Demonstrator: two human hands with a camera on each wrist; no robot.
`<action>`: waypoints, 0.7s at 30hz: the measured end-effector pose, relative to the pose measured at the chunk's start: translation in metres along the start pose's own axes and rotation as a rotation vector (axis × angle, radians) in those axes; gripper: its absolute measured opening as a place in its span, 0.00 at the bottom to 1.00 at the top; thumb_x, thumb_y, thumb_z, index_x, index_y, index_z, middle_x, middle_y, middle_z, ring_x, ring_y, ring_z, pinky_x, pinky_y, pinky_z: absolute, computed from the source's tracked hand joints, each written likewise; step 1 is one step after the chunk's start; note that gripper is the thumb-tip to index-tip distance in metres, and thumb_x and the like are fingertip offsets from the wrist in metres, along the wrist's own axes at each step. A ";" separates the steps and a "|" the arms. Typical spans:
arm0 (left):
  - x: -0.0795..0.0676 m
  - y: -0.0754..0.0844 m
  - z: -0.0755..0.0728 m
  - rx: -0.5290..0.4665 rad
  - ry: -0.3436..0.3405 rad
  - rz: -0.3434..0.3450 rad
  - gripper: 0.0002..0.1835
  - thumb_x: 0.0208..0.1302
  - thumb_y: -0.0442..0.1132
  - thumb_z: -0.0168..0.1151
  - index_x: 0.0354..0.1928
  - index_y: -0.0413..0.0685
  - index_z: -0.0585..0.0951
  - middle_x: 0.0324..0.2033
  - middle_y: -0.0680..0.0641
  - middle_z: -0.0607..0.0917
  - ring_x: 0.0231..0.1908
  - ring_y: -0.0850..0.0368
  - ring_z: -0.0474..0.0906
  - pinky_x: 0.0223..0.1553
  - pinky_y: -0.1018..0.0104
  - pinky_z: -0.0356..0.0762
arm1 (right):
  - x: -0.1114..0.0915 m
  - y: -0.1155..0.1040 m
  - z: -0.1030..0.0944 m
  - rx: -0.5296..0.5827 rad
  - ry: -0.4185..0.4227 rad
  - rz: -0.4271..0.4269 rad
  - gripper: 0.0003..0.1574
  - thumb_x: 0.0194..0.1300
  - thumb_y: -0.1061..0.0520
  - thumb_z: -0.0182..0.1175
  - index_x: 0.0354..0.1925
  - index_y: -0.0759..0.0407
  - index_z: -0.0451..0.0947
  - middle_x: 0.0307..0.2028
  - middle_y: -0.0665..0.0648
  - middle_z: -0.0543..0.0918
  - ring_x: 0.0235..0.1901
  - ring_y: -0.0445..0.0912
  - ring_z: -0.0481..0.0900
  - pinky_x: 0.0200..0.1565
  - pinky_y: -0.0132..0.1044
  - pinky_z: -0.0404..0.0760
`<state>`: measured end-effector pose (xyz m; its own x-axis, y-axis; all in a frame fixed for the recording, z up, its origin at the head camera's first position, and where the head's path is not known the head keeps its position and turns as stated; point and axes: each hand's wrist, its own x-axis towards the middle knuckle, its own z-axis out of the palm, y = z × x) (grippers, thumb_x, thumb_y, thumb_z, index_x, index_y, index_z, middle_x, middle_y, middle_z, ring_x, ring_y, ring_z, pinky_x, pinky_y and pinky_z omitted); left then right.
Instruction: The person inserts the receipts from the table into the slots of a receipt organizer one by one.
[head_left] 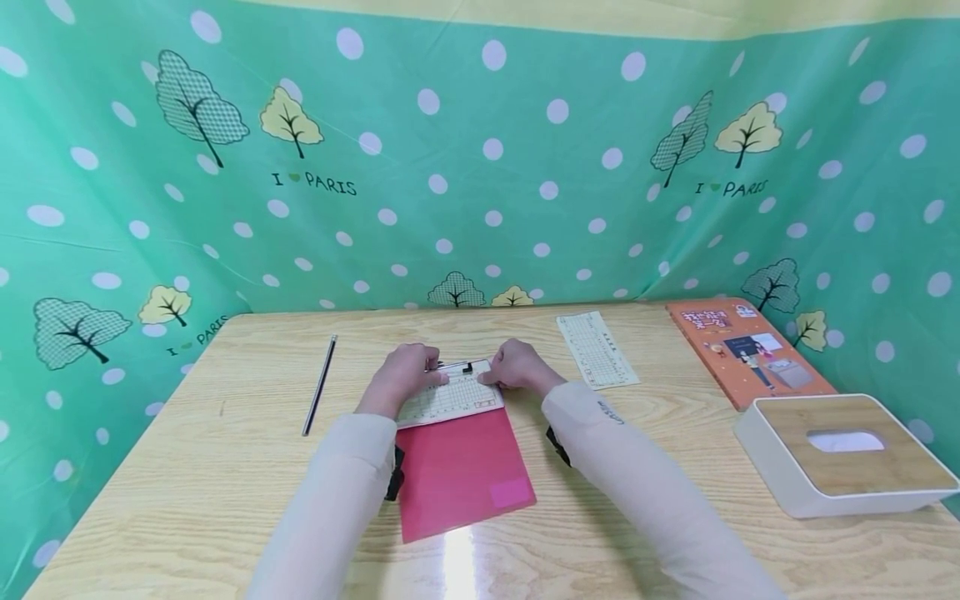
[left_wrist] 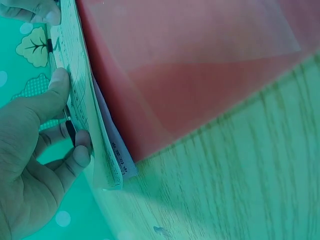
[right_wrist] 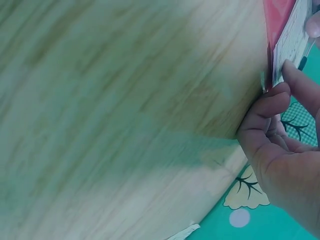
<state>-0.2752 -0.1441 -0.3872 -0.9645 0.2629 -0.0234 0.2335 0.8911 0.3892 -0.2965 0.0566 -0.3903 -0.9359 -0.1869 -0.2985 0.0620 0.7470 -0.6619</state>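
A thin stack of grid-lined paper (head_left: pixel 450 403) lies across the top of a red plastic folder (head_left: pixel 463 479). At its upper edge runs a thin metal clip with a black slider (head_left: pixel 468 367). My left hand (head_left: pixel 405 375) pinches the upper left of the stack, thumb on the paper; in the left wrist view its fingertips sit beside the clip's black end (left_wrist: pixel 70 131). At the upper right corner, my right hand (head_left: pixel 519 367) pinches the paper and folder edge, index finger curled beneath. The sheets' lower corners (left_wrist: pixel 115 175) fan slightly apart.
A dark pencil-like stick (head_left: pixel 320 385) lies to the left. Behind my right hand is a loose grid sheet (head_left: pixel 597 348). Farther right lie an orange book (head_left: pixel 720 358) and a white tissue box with a wooden lid (head_left: pixel 787 475). A green dotted curtain (head_left: pixel 465 217) hangs behind the table.
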 end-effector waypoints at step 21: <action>-0.003 0.001 -0.001 0.059 0.013 0.037 0.16 0.65 0.43 0.71 0.28 0.46 0.74 0.25 0.47 0.76 0.31 0.50 0.70 0.40 0.55 0.72 | -0.017 0.011 -0.018 0.170 -0.078 -0.104 0.08 0.66 0.60 0.66 0.39 0.64 0.79 0.32 0.56 0.83 0.29 0.43 0.80 0.37 0.32 0.81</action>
<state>-0.2722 -0.1443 -0.3863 -0.9565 0.2917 0.0017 0.2754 0.9013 0.3344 -0.2865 0.0796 -0.3804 -0.9110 -0.3112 -0.2707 0.0304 0.6039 -0.7965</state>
